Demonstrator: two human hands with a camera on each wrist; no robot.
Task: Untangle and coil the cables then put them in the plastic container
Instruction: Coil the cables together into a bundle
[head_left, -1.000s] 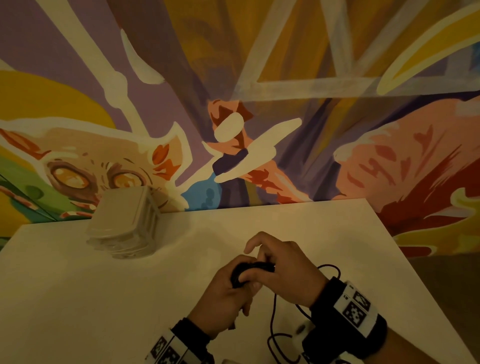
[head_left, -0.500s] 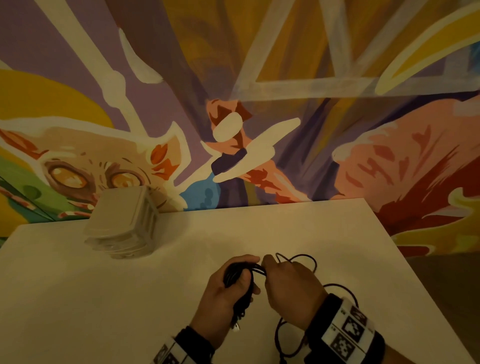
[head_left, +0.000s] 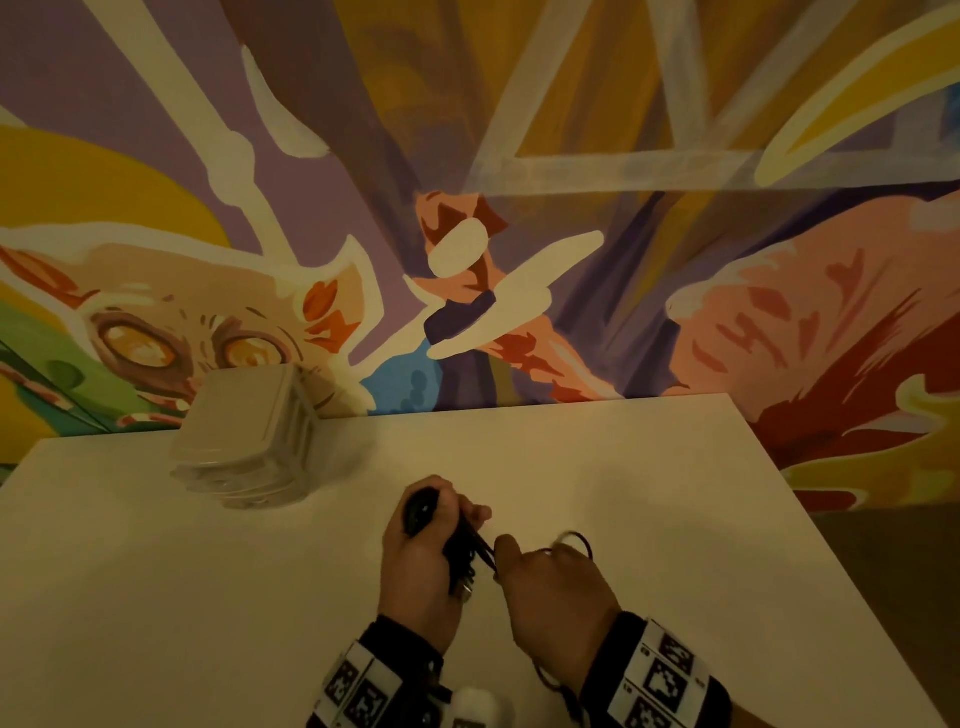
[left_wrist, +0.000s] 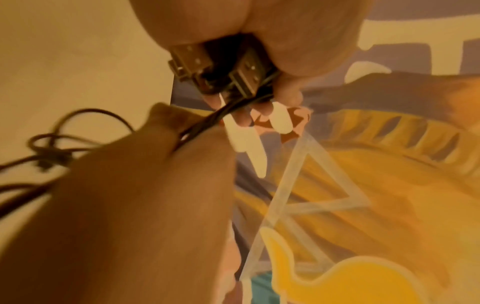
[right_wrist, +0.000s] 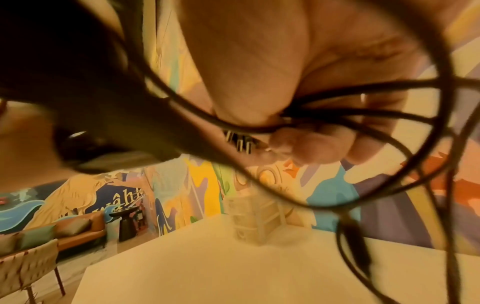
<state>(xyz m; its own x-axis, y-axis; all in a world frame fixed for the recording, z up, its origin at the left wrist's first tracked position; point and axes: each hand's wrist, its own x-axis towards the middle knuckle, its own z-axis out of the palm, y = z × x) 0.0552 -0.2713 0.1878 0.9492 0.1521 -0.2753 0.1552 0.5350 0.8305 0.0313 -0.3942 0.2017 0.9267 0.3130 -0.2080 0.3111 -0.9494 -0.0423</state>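
A bundle of black cable (head_left: 460, 551) sits in my left hand (head_left: 431, 525), which grips it above the white table (head_left: 649, 493). Coiled turns (head_left: 415, 506) show above the fist. The left wrist view shows two metal USB plugs (left_wrist: 192, 61) sticking out under the fingers. Taut strands (left_wrist: 207, 123) run from there to my right hand (head_left: 519, 558), which pinches them just right of the bundle. A loose loop (head_left: 576, 540) hangs behind the right hand, and more slack (right_wrist: 350, 236) trails down. The clear plastic container (head_left: 249, 436) stands at the back left, lid on.
A painted mural wall (head_left: 519, 208) rises right behind the table's far edge. The table's right edge (head_left: 831, 545) drops to the floor. A small white object (head_left: 472, 701) lies near my left wrist. A chair (right_wrist: 26, 267) and a bench stand off to the left.
My right hand has come off the top of the bundle and drawn back to the right, pulling strands taut. The left hand has shifted slightly left and away with the bundle.
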